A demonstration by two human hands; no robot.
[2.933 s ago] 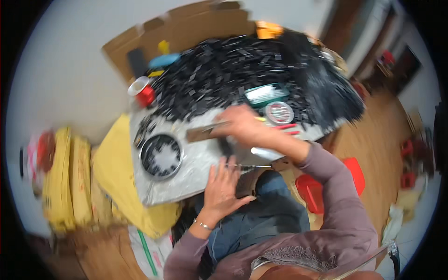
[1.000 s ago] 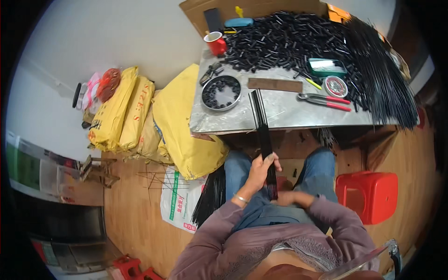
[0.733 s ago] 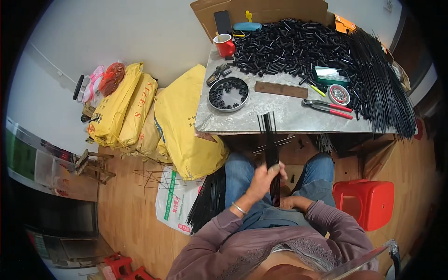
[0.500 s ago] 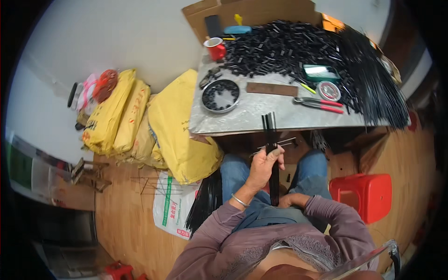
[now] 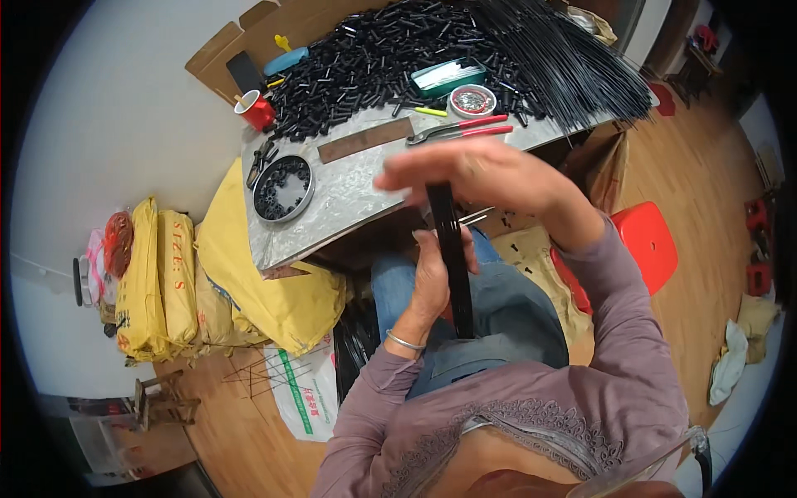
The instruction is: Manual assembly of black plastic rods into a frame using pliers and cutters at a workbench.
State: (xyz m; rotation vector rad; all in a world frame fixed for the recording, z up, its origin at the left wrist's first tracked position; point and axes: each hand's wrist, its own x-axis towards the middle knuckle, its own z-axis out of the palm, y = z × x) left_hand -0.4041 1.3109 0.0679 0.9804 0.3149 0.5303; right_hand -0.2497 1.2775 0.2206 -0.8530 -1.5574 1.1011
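Reddish lettering (image 5: 178,249) on a yellow sack (image 5: 177,303) — red characters (image 5: 311,402) on a green-striped white bag (image 5: 285,407)

The rod bundle (image 5: 453,278) has a smooth finish with glossy highlights. The desk (image 5: 336,192) has a smooth, slightly reflective, metallic-looking top. The round dish (image 5: 311,187) has a shiny metal wall. The flat bar (image 5: 365,139) has a dull, matt face. The pliers (image 5: 481,123) have smooth, plastic-looking handles. The stool (image 5: 650,241) is glossy plastic. The carton (image 5: 290,33) is matt cardboard.
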